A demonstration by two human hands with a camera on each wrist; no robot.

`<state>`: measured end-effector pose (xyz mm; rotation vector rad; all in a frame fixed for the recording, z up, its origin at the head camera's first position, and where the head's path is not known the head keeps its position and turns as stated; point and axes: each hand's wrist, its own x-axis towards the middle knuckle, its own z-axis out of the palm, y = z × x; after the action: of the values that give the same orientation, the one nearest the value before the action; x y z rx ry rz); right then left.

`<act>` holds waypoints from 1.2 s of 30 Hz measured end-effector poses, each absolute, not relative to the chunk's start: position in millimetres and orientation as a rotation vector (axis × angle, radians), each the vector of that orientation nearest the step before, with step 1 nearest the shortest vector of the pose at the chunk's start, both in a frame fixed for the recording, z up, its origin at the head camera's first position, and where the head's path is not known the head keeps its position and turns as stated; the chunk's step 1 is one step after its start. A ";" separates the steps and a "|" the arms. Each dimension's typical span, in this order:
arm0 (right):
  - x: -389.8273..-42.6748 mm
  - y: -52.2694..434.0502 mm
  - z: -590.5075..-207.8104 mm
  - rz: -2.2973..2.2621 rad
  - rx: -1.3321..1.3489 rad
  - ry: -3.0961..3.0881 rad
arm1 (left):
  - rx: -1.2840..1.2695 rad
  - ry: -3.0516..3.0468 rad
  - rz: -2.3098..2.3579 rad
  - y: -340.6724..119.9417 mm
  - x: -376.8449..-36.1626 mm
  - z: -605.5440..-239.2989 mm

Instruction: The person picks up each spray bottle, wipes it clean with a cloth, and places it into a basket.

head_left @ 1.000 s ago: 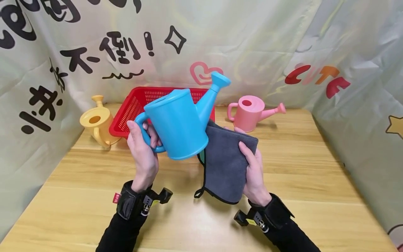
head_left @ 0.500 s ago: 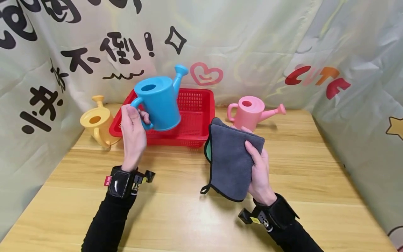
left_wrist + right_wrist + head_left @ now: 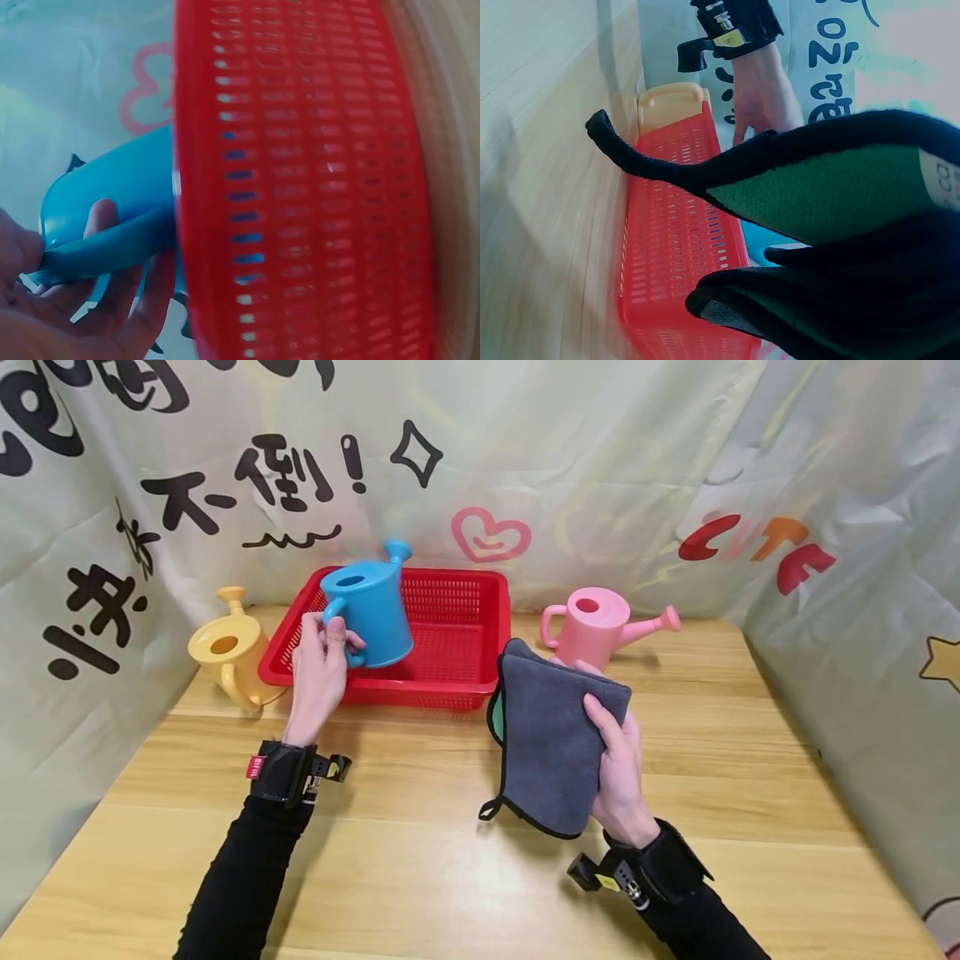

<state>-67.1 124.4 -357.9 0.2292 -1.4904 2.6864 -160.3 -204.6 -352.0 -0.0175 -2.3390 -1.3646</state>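
Observation:
My left hand (image 3: 321,672) grips the handle of a blue watering can (image 3: 369,611), which stands upright in the left part of the red slotted basket (image 3: 457,692). In the left wrist view my fingers (image 3: 105,300) curl round the blue handle (image 3: 112,251) behind the basket wall (image 3: 300,187). My right hand (image 3: 618,768) holds a folded grey cloth (image 3: 551,743) with a green underside above the table, to the right of the basket. The cloth (image 3: 840,195) fills the right wrist view, with the basket (image 3: 679,247) beyond it.
A yellow watering can (image 3: 225,652) stands left of the basket, and a pink one (image 3: 600,625) stands behind the cloth to the right. Printed fabric sheets wall in the wooden table (image 3: 420,860) at the back and both sides.
My left hand has carried the blue watering can away from the cloth, back and left, and lowered it into the basket. My right hand with the cloth has barely moved.

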 end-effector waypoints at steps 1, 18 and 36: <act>-67.3 124.7 -357.7 2.686 0.231 -1.489 | -0.023 -2.362 -1.341 -205.3 -161.9 -353.9; -67.6 126.6 -356.9 2.681 0.227 -1.482 | 0.007 -2.561 -0.940 -208.8 -184.3 -366.6; -67.3 127.6 -356.0 2.675 0.232 -1.485 | 0.122 -2.718 -0.789 -215.1 -177.8 -374.1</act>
<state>-67.3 127.6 -356.0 0.2320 -1.4852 2.6751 -177.8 -215.1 -374.1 0.1221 -2.7182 -0.7891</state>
